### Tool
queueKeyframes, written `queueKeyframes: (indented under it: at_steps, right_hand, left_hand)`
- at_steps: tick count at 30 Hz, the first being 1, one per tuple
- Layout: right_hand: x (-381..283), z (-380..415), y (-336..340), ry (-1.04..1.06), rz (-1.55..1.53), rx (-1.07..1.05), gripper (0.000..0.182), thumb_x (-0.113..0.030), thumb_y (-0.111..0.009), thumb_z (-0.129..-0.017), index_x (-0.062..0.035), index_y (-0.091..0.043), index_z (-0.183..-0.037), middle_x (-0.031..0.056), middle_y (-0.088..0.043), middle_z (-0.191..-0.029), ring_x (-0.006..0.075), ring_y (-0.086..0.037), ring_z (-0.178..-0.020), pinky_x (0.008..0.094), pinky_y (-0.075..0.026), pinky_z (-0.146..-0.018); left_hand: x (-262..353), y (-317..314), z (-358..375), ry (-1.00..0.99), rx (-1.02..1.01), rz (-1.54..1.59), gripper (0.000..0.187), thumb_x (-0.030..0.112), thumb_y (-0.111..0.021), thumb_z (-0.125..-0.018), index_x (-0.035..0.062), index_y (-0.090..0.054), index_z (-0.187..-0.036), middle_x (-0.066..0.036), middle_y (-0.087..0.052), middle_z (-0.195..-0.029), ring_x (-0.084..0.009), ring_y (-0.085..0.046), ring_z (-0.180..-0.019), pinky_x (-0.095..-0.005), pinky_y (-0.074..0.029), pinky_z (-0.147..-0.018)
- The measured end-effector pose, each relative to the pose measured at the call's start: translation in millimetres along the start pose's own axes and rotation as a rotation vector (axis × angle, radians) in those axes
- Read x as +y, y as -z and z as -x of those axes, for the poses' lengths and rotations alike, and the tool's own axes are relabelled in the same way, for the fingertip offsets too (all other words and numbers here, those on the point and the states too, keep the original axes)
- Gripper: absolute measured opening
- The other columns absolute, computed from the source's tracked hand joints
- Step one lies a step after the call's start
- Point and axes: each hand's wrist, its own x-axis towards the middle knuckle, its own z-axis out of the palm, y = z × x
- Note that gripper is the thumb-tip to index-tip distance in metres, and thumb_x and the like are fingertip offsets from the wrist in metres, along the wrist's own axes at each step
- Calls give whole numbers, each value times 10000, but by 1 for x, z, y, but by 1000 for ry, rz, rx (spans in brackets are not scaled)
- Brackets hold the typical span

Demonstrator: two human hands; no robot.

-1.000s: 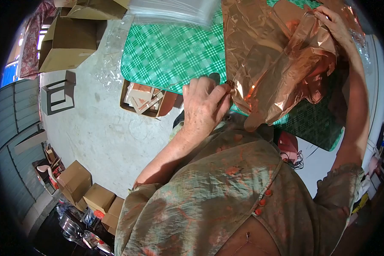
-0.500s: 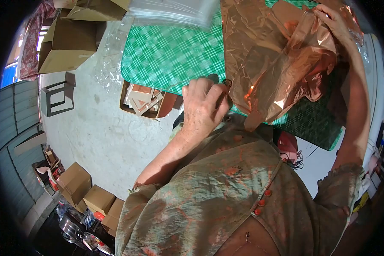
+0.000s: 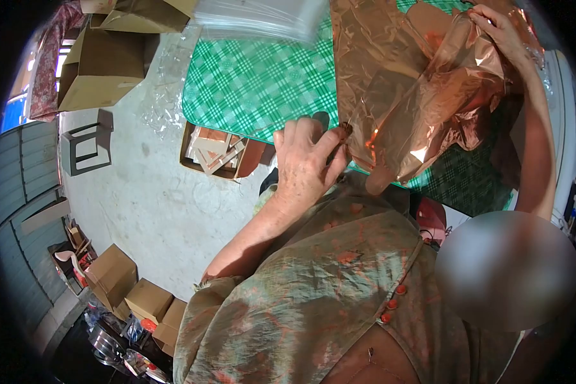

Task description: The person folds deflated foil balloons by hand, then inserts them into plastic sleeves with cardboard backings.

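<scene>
Copper-coloured shiny film lies crumpled over a table with a green checked cover. My left hand is at the table's near edge, fingers curled. Its thumb and forefinger pinch a small gathered brown bit at the film's left edge. Beside those fingers a dark rounded shape shows on the cover. Farther off, at the upper right, my right hand grips a raised fold of the film between thumb and fingers. A loose tip of film hangs over the near edge, close to my clothing.
A stack of clear plastic bags lies at the table's far side. Below the left edge stands a box of flat pieces. Open cartons, a grey stool and closed cartons stand on the floor.
More of the brown gathered bit shows between my left thumb and forefinger. My right hand stays nearly still. A round blurred patch now covers the lower right, over my right sleeve.
</scene>
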Motion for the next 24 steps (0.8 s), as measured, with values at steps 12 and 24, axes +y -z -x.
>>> queueKeyframes:
  at_steps: [12,24]
  right_hand:
    - [7,-2,5,84,192,60,211,-182,-639,-1006,12,-696,-1066,19,-686,-890,100,-611,-816,274,-508,-713]
    - [-16,0,11,33,95,54,229,-222,-661,-997,-4,-712,-1043,14,-693,-899,104,-617,-831,278,-507,-732]
  left_hand:
    - [-1,-4,1,10,36,-1,292,118,-791,-767,143,-717,-1048,-60,-524,-950,-250,-499,-894,-393,-347,-776]
    - [6,13,-13,47,74,159,278,85,-769,-819,52,-677,-1080,-117,-621,-1061,-310,-555,-956,-416,-436,-850]
